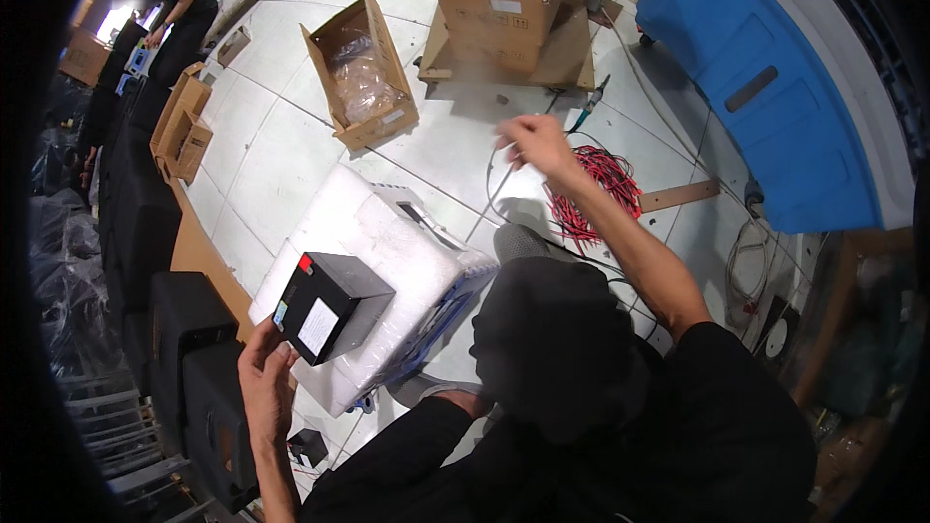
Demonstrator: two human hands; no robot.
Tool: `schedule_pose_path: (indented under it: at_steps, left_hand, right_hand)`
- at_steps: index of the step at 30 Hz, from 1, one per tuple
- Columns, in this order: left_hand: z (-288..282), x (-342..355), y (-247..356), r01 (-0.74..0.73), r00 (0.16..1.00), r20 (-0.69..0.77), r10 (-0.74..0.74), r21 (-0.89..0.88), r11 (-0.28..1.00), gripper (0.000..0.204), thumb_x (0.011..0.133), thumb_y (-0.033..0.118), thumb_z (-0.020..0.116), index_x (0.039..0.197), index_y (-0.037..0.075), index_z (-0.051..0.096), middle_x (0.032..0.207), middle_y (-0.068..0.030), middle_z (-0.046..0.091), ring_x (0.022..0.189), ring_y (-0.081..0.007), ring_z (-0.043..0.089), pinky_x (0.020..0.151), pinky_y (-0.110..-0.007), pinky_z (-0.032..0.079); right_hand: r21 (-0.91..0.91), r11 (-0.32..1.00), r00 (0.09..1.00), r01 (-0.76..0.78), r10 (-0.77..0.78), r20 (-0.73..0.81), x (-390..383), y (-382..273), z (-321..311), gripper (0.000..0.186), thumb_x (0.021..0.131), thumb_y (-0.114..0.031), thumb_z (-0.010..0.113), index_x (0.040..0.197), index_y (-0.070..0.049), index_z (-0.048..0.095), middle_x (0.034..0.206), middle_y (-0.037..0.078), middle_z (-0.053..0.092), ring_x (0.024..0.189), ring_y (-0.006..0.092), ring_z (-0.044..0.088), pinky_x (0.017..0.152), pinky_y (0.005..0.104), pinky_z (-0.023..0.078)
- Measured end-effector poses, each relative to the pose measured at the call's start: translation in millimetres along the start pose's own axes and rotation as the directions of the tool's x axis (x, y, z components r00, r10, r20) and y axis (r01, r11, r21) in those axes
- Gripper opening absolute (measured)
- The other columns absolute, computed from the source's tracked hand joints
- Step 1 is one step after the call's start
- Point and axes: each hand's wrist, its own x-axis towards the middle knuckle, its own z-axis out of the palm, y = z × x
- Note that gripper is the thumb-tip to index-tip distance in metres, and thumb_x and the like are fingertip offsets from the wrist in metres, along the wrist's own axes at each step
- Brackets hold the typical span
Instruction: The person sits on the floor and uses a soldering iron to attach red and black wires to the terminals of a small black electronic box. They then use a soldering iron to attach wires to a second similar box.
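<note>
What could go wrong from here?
1. The black rectangular box with a red corner tab sits near the edge of the white foam block, with the left hand at one end; a bump might tip it off.
2. The red-and-black wire bundle lies close to the grey textured shoe; a step could snag it.

Black rectangular block (336, 308), red-cornered and white-labelled, atop white foam (334, 218).

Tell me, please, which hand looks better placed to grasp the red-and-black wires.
Probably the right hand: it is nearer the red-and-black wires, while the left hand touches the black battery, farther off.
</note>
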Motion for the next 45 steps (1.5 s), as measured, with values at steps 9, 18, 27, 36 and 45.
schedule_pose_path:
  at_steps: [9, 18, 27, 36, 45]
  left_hand:
    - [-11, 6, -1, 0.014, 0.994, -0.106, -0.01, 0.041, 0.999, 0.034, 0.098, 0.016, 0.059, 0.125, -0.003, 0.058, 0.099, -0.0001, 0.063, 0.08, -0.0045, 0.053, 0.072, -0.021, 0.042]
    - [-15, 7, -8, 0.056, 0.996, -0.074, -0.051, 0.057, 0.997, 0.023, 0.098, 0.018, 0.058, 0.114, 0.001, 0.061, 0.098, 0.0025, 0.065, 0.08, -0.0016, 0.056, 0.069, -0.021, 0.041]
    - [-16, -3, 2, 0.038, 0.997, -0.068, -0.038, -0.011, 0.999, 0.029, 0.098, 0.01, 0.058, 0.121, -0.008, 0.058, 0.104, -0.0098, 0.063, 0.089, -0.0117, 0.063, 0.077, -0.025, 0.052]
    - [-8, -13, 14, -0.016, 1.0, -0.026, 0.016, 0.01, 1.0, 0.028, 0.099, 0.01, 0.055, 0.121, -0.008, 0.057, 0.108, -0.0149, 0.064, 0.089, -0.0149, 0.065, 0.082, -0.029, 0.055]
    - [-8, -22, 24, -0.085, 0.995, -0.046, 0.084, -0.019, 0.996, 0.028, 0.098, 0.009, 0.055, 0.12, -0.008, 0.057, 0.105, -0.0157, 0.065, 0.082, -0.0145, 0.065, 0.08, -0.028, 0.055]
  right_hand:
    - [-0.805, 0.495, 0.914, -0.326, -0.052, -0.402, 5, 125, -205, 0.02, 0.081, -0.011, 0.06, 0.091, -0.001, 0.075, 0.091, 0.025, 0.07, 0.09, 0.0416, 0.069, 0.083, 0.0459, 0.054]
    - [-0.979, 0.193, 0.979, 0.073, -0.203, 0.033, -54, 150, -208, 0.028, 0.078, -0.005, 0.062, 0.105, -0.003, 0.069, 0.103, 0.021, 0.064, 0.105, 0.0372, 0.059, 0.09, 0.0458, 0.052]
    - [-0.992, 0.097, 0.995, 0.081, 0.053, 0.086, -62, 91, -211, 0.017, 0.079, -0.008, 0.065, 0.091, -0.01, 0.076, 0.097, 0.016, 0.069, 0.097, 0.0339, 0.064, 0.083, 0.0434, 0.053]
    - [-0.978, 0.181, 0.955, 0.1, -0.294, 0.043, -119, -44, -251, 0.013, 0.081, -0.007, 0.065, 0.091, -0.004, 0.074, 0.093, 0.012, 0.071, 0.095, 0.0316, 0.062, 0.081, 0.0407, 0.05]
    - [-0.851, 0.485, 0.731, 0.202, -0.653, -0.198, -167, -149, -233, 0.011, 0.087, -0.007, 0.07, 0.097, -0.002, 0.074, 0.09, 0.01, 0.071, 0.081, 0.0167, 0.065, 0.069, 0.0302, 0.052]
